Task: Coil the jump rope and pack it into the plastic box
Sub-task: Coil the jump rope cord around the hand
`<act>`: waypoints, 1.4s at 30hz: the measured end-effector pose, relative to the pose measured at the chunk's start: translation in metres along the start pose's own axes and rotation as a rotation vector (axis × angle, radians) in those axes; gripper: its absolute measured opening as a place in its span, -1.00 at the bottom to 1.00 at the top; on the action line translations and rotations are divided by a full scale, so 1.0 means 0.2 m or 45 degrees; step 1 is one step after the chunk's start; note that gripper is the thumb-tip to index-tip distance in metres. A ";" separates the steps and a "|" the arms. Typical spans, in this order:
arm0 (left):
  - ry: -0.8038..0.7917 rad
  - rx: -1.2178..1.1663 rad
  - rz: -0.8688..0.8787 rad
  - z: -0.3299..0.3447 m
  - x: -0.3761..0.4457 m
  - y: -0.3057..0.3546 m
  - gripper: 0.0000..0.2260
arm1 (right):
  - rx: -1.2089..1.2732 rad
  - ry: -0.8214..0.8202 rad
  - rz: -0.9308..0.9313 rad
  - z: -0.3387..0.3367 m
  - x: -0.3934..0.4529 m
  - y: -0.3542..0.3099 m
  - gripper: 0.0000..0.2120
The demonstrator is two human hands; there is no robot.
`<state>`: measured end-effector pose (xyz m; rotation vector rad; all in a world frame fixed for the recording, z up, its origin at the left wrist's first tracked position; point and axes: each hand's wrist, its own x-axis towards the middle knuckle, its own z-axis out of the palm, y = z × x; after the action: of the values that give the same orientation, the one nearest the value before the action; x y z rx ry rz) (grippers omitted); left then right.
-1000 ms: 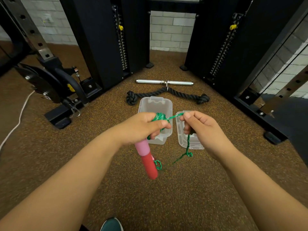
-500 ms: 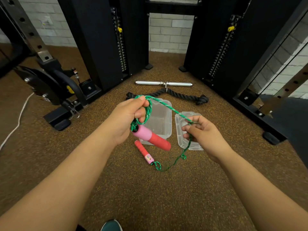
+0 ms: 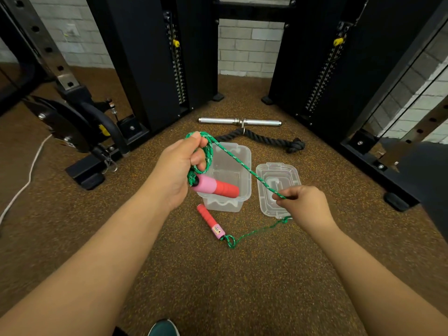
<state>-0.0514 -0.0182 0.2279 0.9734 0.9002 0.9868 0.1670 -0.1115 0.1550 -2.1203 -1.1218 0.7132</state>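
Observation:
My left hand [image 3: 180,167] grips several coils of the green jump rope [image 3: 244,166] together with one pink-and-red handle [image 3: 217,187], which sticks out over the open clear plastic box [image 3: 246,161]. From the coils the rope runs taut down to my right hand [image 3: 304,204], which pinches it above the box's lid [image 3: 278,187]. Below that hand the rope hangs slack to the second red handle [image 3: 209,221], lying on the floor in front of the box.
A black thick rope attachment [image 3: 269,139] and a steel bar [image 3: 240,121] lie behind the box. Black cable-machine columns [image 3: 155,64] stand left and right, with a weight plate [image 3: 60,124] and a white cord [image 3: 26,180] at the left. My shoe tip [image 3: 163,328] shows at the bottom.
My left hand rose and turned, so the held handle swung from pointing down to lying sideways over the box. My right hand moved right and down, drawing the rope taut.

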 end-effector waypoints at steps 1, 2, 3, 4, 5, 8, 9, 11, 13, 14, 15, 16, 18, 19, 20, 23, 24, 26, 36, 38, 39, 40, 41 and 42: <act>-0.042 0.014 -0.032 0.01 -0.01 0.00 -0.77 | -0.091 -0.026 -0.018 0.00 0.00 0.00 -0.82; -0.106 0.051 -0.079 0.02 -0.02 0.00 -0.78 | -0.174 -0.093 -0.028 0.01 -0.01 0.00 -0.70; -0.191 0.119 -0.131 0.03 -0.04 -0.01 -0.79 | -0.221 -0.184 -0.048 0.01 -0.01 0.00 -0.54; -0.282 0.210 -0.178 0.04 -0.06 -0.02 -0.79 | -0.209 -0.274 -0.090 0.00 -0.02 -0.01 -0.43; -0.359 0.298 -0.217 0.06 -0.07 -0.03 -0.79 | -0.128 -0.350 -0.145 -0.01 -0.03 -0.04 -0.39; -0.488 0.404 -0.295 0.10 -0.11 -0.07 -0.79 | 0.348 -0.569 -0.313 -0.02 -0.08 -0.15 -0.48; -0.513 0.403 -0.311 0.11 -0.11 -0.08 -0.78 | 0.461 -0.646 -0.356 -0.02 -0.09 -0.18 -0.52; -0.537 0.381 -0.329 0.12 -0.11 -0.08 -0.78 | 0.540 -0.737 -0.410 -0.03 -0.11 -0.22 -0.63; -0.521 0.340 -0.335 0.11 -0.11 -0.07 -0.77 | 0.511 -0.719 -0.416 -0.04 -0.12 -0.24 -0.79; -0.507 0.310 -0.337 0.10 -0.11 -0.07 -0.77 | 0.513 -0.671 -0.395 -0.05 -0.12 -0.24 -0.83; -0.492 0.274 -0.340 0.09 -0.11 -0.06 -0.77 | 0.527 -0.601 -0.351 -0.06 -0.11 -0.24 -0.83; -0.478 0.228 -0.345 0.09 -0.11 -0.05 -0.77 | 0.536 -0.520 -0.301 -0.07 -0.11 -0.23 -0.81; -0.446 0.114 -0.357 0.09 -0.11 -0.05 -0.74 | 0.424 -0.369 -0.268 -0.06 -0.10 -0.20 -0.79; -0.422 0.058 -0.360 0.09 -0.10 -0.04 -0.72 | 0.289 -0.330 -0.290 -0.04 -0.10 -0.19 -0.78; -0.399 0.015 -0.357 0.10 -0.10 -0.05 -0.70 | 0.127 -0.325 -0.336 -0.03 -0.11 -0.19 -0.77; -0.339 -0.048 -0.350 0.12 -0.09 -0.06 -0.60 | -0.383 -0.364 -0.593 0.02 -0.17 -0.21 -0.77; -0.318 -0.029 -0.334 0.12 -0.08 -0.06 -0.55 | -0.519 -0.343 -0.706 0.03 -0.20 -0.23 -0.76; -0.308 0.125 -0.285 0.11 -0.08 -0.07 -0.40 | -0.661 -0.281 -0.927 0.02 -0.24 -0.27 -0.76; -0.628 0.954 -0.151 0.10 -0.12 -0.09 -0.08 | 0.224 -0.279 -0.569 -0.13 -0.22 -0.36 -0.79; -0.767 0.801 -0.257 0.11 -0.13 -0.06 -0.14 | 0.280 -0.222 -0.484 -0.12 -0.18 -0.31 -0.79; -0.801 0.739 -0.286 0.11 -0.12 -0.06 -0.19 | 0.316 -0.215 -0.456 -0.12 -0.17 -0.29 -0.80; -0.801 0.700 -0.292 0.11 -0.12 -0.07 -0.29 | 0.348 -0.214 -0.440 -0.11 -0.16 -0.28 -0.80; -0.779 0.656 -0.290 0.12 -0.12 -0.07 -0.42 | 0.377 -0.214 -0.426 -0.10 -0.15 -0.27 -0.79; -0.750 0.608 -0.284 0.12 -0.12 -0.08 -0.53 | 0.405 -0.212 -0.413 -0.09 -0.15 -0.26 -0.77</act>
<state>-0.0331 -0.0506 0.2246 1.4322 0.7264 0.2557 0.1388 -0.1186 0.2112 -1.5917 -1.3060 0.8584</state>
